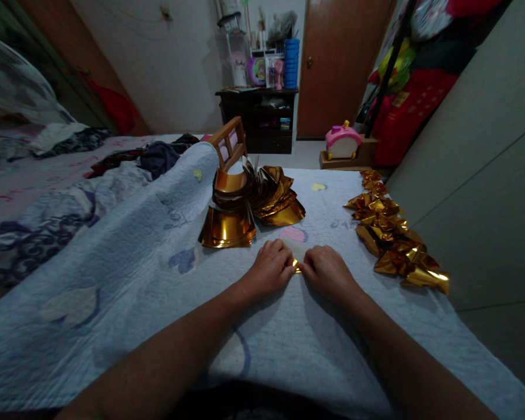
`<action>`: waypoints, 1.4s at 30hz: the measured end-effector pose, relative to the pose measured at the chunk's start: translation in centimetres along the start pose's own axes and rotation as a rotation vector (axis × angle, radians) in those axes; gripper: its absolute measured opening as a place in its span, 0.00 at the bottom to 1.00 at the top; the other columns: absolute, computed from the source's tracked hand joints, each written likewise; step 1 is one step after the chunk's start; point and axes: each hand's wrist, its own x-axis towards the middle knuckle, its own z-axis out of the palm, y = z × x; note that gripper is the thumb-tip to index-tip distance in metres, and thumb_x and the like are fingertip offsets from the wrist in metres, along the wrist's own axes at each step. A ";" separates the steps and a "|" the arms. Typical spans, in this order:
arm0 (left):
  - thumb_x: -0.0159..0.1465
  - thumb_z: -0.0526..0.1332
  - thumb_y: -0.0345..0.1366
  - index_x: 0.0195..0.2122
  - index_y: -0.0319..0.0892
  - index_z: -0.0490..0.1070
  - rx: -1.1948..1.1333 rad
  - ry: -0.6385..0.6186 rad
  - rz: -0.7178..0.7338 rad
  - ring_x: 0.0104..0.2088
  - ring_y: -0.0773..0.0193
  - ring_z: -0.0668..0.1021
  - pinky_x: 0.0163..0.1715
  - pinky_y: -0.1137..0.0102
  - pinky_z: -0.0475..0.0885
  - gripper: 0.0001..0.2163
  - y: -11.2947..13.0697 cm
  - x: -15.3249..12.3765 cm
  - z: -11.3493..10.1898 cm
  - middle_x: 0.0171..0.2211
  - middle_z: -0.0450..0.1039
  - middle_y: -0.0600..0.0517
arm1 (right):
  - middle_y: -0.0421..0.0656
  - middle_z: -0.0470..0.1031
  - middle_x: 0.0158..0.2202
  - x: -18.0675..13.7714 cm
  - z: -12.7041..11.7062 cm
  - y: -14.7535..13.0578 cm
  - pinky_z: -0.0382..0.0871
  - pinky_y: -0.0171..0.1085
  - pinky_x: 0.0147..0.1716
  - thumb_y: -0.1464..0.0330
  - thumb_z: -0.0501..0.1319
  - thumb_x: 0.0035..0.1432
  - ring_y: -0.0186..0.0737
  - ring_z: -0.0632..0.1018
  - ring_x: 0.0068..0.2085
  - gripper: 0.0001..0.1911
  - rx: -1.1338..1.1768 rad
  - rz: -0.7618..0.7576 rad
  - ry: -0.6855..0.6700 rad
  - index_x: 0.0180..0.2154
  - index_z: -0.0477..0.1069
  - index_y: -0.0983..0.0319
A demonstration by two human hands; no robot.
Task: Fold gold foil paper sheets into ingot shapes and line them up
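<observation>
Both hands meet low over the blue quilted cover [280, 332]. Between them is a small piece of shiny gold foil paper [296, 266], mostly hidden by the fingers. My left hand [271, 262] is closed on its left side, thumb and fingers pressed together. My right hand [326, 268] pinches the right side in the same way. Just beyond the hands lies a stack of curved gold foil sheets [230, 224], with more sheets fanned out behind and to its right. Along the right edge runs a row of folded, crumpled gold foil pieces [391, 239].
A wooden chair back [230, 143] rises behind the foil stack. Past the far edge stand a pink toy case [343, 142] on a box and a dark cabinet [258, 122]. Rumpled bedding [48, 216] lies to the left, and a pale panel [485, 192] borders the right.
</observation>
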 end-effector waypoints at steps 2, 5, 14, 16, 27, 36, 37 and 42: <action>0.66 0.60 0.34 0.32 0.43 0.67 0.000 0.003 -0.006 0.44 0.55 0.69 0.47 0.60 0.65 0.05 0.0 0.0 0.0 0.40 0.68 0.49 | 0.51 0.80 0.36 0.0 0.0 0.0 0.58 0.40 0.36 0.64 0.60 0.66 0.47 0.76 0.39 0.12 -0.015 0.000 0.001 0.34 0.77 0.63; 0.67 0.60 0.34 0.33 0.43 0.67 -0.001 0.004 -0.006 0.44 0.55 0.69 0.46 0.61 0.65 0.05 -0.1 0.0 0.1 0.40 0.68 0.49 | 0.51 0.79 0.36 0.0 0.1 -0.1 0.58 0.41 0.35 0.65 0.60 0.66 0.47 0.76 0.39 0.11 -0.028 0.005 0.000 0.34 0.77 0.63; 0.66 0.61 0.36 0.33 0.43 0.68 0.009 -0.014 -0.011 0.44 0.55 0.68 0.47 0.61 0.65 0.05 -0.1 0.0 0.0 0.40 0.68 0.49 | 0.52 0.79 0.37 0.0 -0.2 -0.3 0.58 0.41 0.35 0.64 0.60 0.67 0.49 0.76 0.40 0.12 -0.019 0.032 -0.018 0.34 0.77 0.63; 0.66 0.61 0.36 0.33 0.43 0.69 0.019 -0.012 -0.021 0.44 0.55 0.68 0.47 0.60 0.64 0.05 0.0 0.0 0.1 0.40 0.68 0.49 | 0.51 0.79 0.37 0.0 -0.2 -0.4 0.58 0.41 0.36 0.64 0.59 0.67 0.48 0.76 0.40 0.12 -0.028 0.031 -0.020 0.34 0.77 0.63; 0.67 0.61 0.37 0.36 0.43 0.70 0.068 -0.013 -0.036 0.46 0.55 0.68 0.48 0.61 0.64 0.04 0.0 -0.1 0.4 0.43 0.68 0.49 | 0.49 0.75 0.40 -0.8 0.1 -0.7 0.57 0.42 0.39 0.63 0.57 0.68 0.48 0.73 0.43 0.12 -0.098 0.011 0.046 0.37 0.75 0.62; 0.69 0.60 0.39 0.36 0.42 0.70 0.071 -0.050 -0.045 0.46 0.55 0.68 0.49 0.61 0.64 0.07 0.2 -0.1 0.2 0.44 0.67 0.48 | 0.50 0.74 0.41 -0.9 -0.1 -0.9 0.56 0.42 0.39 0.60 0.57 0.68 0.49 0.71 0.43 0.13 -0.109 0.022 0.024 0.39 0.75 0.61; 0.68 0.60 0.38 0.36 0.42 0.70 0.066 -0.058 -0.049 0.46 0.55 0.68 0.49 0.61 0.64 0.06 0.2 -0.1 0.1 0.44 0.67 0.48 | 0.50 0.73 0.41 -0.9 -0.1 -0.9 0.56 0.42 0.39 0.60 0.57 0.68 0.49 0.71 0.43 0.13 -0.110 0.025 0.026 0.39 0.75 0.61; 0.67 0.60 0.35 0.37 0.42 0.69 0.043 -0.075 -0.052 0.46 0.55 0.68 0.49 0.61 0.64 0.03 0.0 -0.1 -0.2 0.44 0.67 0.49 | 0.49 0.72 0.43 -1.0 0.1 -0.7 0.57 0.44 0.42 0.59 0.58 0.67 0.52 0.70 0.46 0.11 -0.085 0.047 0.071 0.41 0.73 0.59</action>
